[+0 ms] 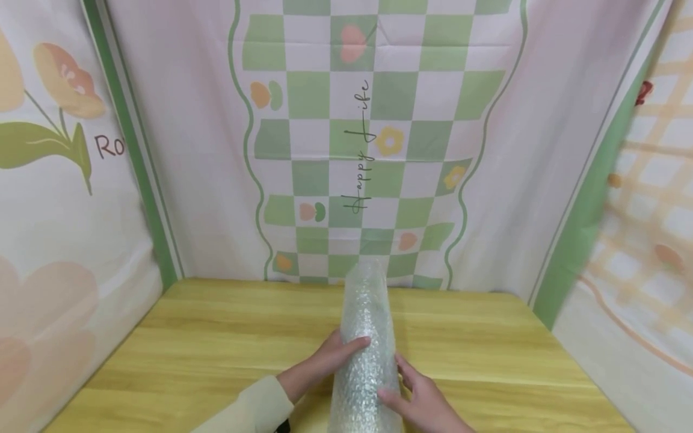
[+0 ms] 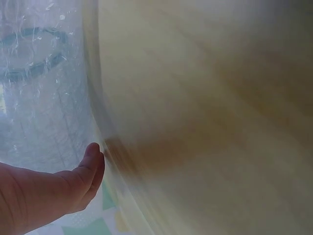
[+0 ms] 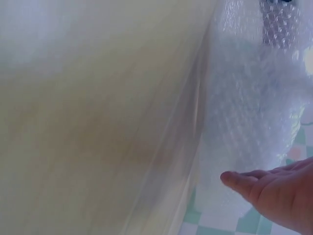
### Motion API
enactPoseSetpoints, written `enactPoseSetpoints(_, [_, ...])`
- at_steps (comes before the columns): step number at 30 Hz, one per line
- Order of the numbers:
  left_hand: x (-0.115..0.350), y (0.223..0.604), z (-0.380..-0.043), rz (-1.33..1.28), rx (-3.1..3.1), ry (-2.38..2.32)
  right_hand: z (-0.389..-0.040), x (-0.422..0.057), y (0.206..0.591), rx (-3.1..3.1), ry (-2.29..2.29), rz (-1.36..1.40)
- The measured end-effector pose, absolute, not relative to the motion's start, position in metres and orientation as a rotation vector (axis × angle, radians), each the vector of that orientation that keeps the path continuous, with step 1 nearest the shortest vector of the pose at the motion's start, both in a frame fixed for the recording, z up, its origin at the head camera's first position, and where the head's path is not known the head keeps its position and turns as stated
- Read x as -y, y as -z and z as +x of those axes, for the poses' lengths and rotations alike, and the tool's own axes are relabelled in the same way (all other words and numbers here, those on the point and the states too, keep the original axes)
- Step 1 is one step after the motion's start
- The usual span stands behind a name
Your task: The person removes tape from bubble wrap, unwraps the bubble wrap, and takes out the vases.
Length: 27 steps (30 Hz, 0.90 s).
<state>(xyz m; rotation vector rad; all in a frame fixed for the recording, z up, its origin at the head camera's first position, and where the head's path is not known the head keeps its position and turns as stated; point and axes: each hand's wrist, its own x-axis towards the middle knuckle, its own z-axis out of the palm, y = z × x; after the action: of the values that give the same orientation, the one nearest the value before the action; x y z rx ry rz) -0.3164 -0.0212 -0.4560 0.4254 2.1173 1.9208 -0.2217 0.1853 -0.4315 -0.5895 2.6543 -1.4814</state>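
Observation:
A long roll of bubble wrap (image 1: 366,300) rises from the near edge of the head view, pointing toward the back of the table. My left hand (image 1: 327,356) grips its left side, thumb laid across the front and the other fingers mostly hidden. Lower down on the right, my right hand (image 1: 422,397) holds the opposite side between thumb and fingers. Through the clear bubbles, the left wrist view shows a teal ring (image 2: 34,73). A dark patch (image 3: 279,24) appears at the top of the wrap in the right wrist view; its kind is unclear.
A wood-grain table (image 1: 243,319) spreads around the roll. Behind it hangs a green-and-white checkered cloth (image 1: 308,96). Printed cloths also hang at the left (image 1: 43,210) and right (image 1: 644,228).

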Motion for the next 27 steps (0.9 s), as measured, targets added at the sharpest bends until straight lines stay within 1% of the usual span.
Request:
enactPoseSetpoints(12, [0.021,0.454,-0.314,0.399,-2.123,-1.922,-0.217,-0.175,0.430,-2.733,1.394,-0.437])
enactPoseSetpoints(27, [0.018,0.457,-0.315,0.372,-2.140,-1.926,-0.216,-0.173,0.433,-2.659,1.561,-0.533])
